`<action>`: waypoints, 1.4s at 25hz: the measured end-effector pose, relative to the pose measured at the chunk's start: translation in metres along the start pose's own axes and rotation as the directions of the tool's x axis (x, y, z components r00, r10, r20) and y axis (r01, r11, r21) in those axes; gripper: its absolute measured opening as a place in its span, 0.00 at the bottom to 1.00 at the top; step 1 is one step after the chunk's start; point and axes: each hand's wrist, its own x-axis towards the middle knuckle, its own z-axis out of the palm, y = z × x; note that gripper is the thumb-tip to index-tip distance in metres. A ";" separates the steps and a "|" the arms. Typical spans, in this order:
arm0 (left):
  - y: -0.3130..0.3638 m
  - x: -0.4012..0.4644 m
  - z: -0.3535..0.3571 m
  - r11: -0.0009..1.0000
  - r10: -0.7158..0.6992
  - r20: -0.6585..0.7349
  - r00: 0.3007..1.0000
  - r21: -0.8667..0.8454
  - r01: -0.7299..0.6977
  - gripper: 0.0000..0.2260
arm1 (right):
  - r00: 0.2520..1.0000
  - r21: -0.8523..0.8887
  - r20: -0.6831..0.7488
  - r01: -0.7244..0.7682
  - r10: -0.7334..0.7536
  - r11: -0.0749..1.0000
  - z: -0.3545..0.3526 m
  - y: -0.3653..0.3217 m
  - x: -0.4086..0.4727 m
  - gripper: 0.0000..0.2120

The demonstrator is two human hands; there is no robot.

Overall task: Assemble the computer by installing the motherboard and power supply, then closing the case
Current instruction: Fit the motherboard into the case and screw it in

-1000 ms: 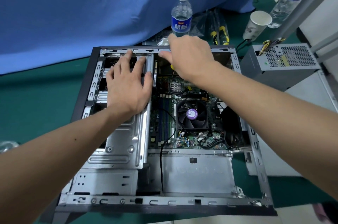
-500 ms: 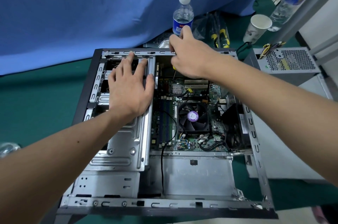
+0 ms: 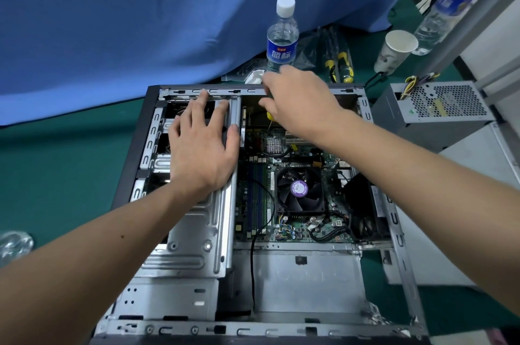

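The right hand (image 3: 298, 100) pinches a yellow-handled screwdriver (image 3: 270, 116), shaft pointing down at the far edge of the green motherboard (image 3: 295, 184) seated inside the open grey metal case (image 3: 399, 232). The left hand (image 3: 202, 147) lies flat, fingers spread, on the silver drive cage (image 3: 194, 237) beside it. The grey boxy power supply (image 3: 433, 111) waits outside, nearer the right hand.

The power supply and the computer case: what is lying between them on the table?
In the head view, nothing: only bare green table cover separates the power supply from the computer case's right wall.
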 end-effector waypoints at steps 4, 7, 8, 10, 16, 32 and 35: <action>0.000 0.001 -0.001 1.000 0.000 0.010 1.000 0.014 0.000 0.24 | 0.995 0.161 0.062 -0.084 0.075 0.983 -0.003 0.001 0.002 0.10; 0.000 0.000 -0.001 1.000 -0.003 0.017 1.000 0.017 0.003 0.24 | 0.986 0.245 0.166 -0.056 0.014 0.968 -0.010 0.004 0.004 0.09; 0.000 0.000 -0.001 1.000 -0.003 0.019 1.000 0.015 0.003 0.24 | 0.994 0.134 0.106 -0.035 0.020 0.990 -0.005 0.003 0.002 0.09; 0.000 0.001 -0.001 1.000 -0.005 0.019 1.000 0.011 0.005 0.24 | 0.998 -0.093 -0.029 -0.062 0.059 0.994 -0.001 -0.004 0.000 0.14; 0.000 0.001 0.001 1.000 -0.009 0.016 1.000 0.008 0.009 0.27 | 0.993 0.216 0.119 -0.020 -0.005 0.976 -0.011 -0.004 0.012 0.07; -0.004 0.001 0.004 1.000 -0.005 0.039 0.999 -0.010 0.005 0.28 | 0.992 0.008 0.026 -0.127 0.126 0.992 -0.002 -0.025 0.015 0.12; -0.004 0.002 0.003 1.000 -0.005 0.037 0.999 -0.008 0.005 0.27 | 0.998 0.092 0.056 -0.013 0.008 0.996 -0.002 -0.023 0.009 0.10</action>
